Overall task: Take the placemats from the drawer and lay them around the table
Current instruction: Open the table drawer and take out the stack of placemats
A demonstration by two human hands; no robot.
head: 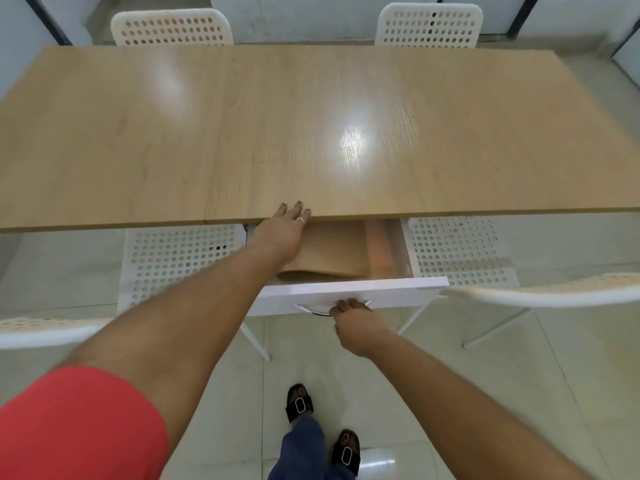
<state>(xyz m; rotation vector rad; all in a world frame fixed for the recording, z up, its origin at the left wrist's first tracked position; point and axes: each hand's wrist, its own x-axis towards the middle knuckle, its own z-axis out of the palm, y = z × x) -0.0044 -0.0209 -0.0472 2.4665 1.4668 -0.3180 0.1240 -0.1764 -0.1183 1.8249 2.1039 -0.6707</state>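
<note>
A white drawer (381, 292) stands pulled out from under the near edge of the wooden table (311, 126). Inside it lies a stack of tan placemats (332, 251). My right hand (356, 323) is closed on the drawer's metal handle (308, 309). My left hand (284, 230) reaches over the drawer with its palm above the placemats. Its fingertips rest flat on the table's front edge, fingers apart, holding nothing.
Two white perforated chairs (173, 27) stand at the far side and two more (180, 258) are tucked under the near side. Chair backs (554, 294) flank me left and right. Tiled floor and my sandalled feet (301, 403) lie below.
</note>
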